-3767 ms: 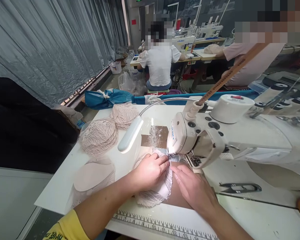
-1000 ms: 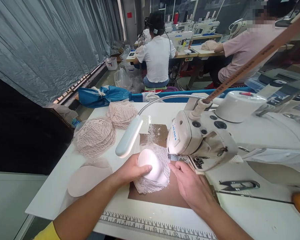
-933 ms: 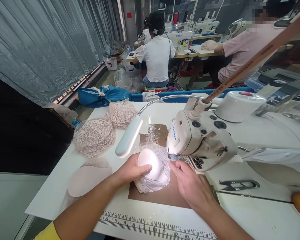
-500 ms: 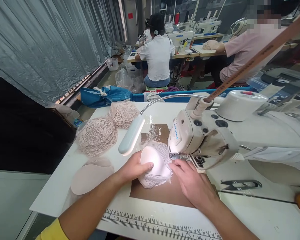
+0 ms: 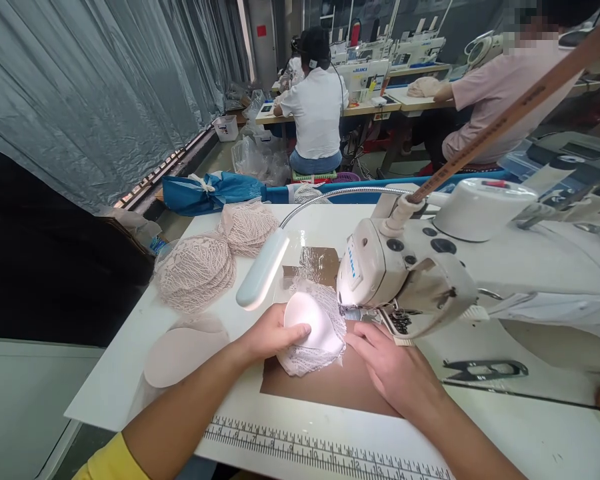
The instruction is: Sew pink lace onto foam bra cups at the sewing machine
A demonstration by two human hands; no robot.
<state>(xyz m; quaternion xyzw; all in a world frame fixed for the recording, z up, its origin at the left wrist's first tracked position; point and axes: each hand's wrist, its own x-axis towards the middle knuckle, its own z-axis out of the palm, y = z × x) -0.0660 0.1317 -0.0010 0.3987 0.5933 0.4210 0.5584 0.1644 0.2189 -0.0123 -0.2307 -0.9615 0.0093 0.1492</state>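
Note:
A pale moulded bra cup (image 5: 307,319) with white lace (image 5: 307,361) around it lies under the lamp, its right edge by the needle area of the sewing machine (image 5: 367,267). My left hand (image 5: 277,333) grips the cup from the left, thumb on top and fingers hidden underneath. At the lace's right edge, just in front of the presser foot, my right hand (image 5: 387,367) has its thumb and forefinger drawn together on the border. Whether the needle is in the fabric cannot be made out.
Lace pieces (image 5: 195,270) are stacked on the left, with a loose pale cup (image 5: 185,357) nearer me. A lamp (image 5: 263,270) hangs over the work. Thread snips (image 5: 485,369) lie at right; a ruler strip (image 5: 320,453) runs along the front. Two people sit at machines beyond.
The bra cup and lace have shifted slightly right, and my left hand has moved with them. My right hand has moved a little to the right, still at the lace edge.

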